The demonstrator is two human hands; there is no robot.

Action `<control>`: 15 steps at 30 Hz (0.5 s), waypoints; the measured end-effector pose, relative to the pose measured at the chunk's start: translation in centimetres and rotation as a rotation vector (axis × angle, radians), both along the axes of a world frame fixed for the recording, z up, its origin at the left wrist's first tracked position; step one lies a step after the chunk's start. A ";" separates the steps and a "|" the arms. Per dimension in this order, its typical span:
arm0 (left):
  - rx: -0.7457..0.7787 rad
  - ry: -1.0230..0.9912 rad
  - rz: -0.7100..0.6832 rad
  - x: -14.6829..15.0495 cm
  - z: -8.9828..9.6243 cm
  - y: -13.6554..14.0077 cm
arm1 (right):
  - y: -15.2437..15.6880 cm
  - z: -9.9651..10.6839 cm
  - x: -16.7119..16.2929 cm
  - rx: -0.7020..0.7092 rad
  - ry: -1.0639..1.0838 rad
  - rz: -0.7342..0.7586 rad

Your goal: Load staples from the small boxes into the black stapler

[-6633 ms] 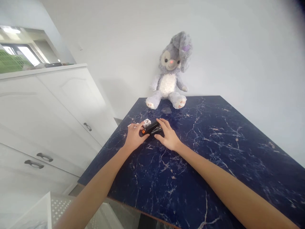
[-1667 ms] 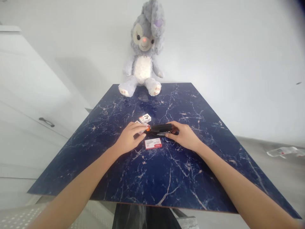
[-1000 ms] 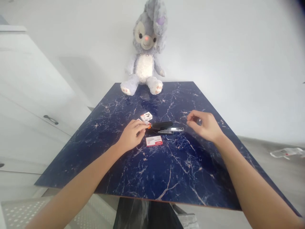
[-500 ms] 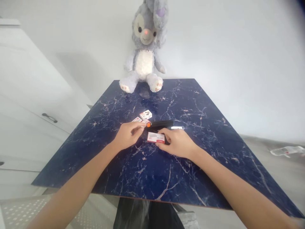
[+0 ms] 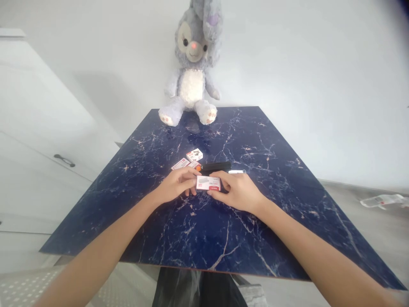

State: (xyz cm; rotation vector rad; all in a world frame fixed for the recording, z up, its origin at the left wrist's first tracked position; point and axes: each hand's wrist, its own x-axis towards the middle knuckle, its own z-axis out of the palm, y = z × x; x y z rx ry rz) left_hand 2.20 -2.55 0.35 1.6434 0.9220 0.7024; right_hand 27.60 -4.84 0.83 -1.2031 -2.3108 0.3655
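Note:
A small white-and-red staple box [image 5: 208,183] with a grey strip pictured on it is held between my hands, just above or on the table. My right hand [image 5: 238,189] grips its right end, thumb along the lower edge and fingers over the top. At its left end, the thumb and fingers of my left hand [image 5: 175,184] close on the box. Right behind lies a long black object [image 5: 215,166] with an orange tip [image 5: 198,168]; its kind is unclear. A silver-white slim item [image 5: 237,171] shows partly past my right knuckles.
Beyond my left hand sit a small white box [image 5: 194,154] with a dark picture and two flat red-and-white boxes [image 5: 180,163]. A grey plush rabbit [image 5: 191,85] sits at the far edge of the blue marbled table [image 5: 255,238]. White cabinets [image 5: 32,149] stand left.
My left hand has moved from beside the orange tip down to the staple box and taken its left end. The right hand keeps its grip on the other end.

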 end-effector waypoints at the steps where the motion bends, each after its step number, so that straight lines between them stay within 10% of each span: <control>1: -0.009 -0.018 0.021 0.0 -0.1 0.1 | 0.1 0.0 0.1 0.006 -0.001 -0.004; 15: 0.008 -0.152 0.255 -0.7 0.0 0.8 | 0.6 0.2 0.6 0.106 0.034 -0.054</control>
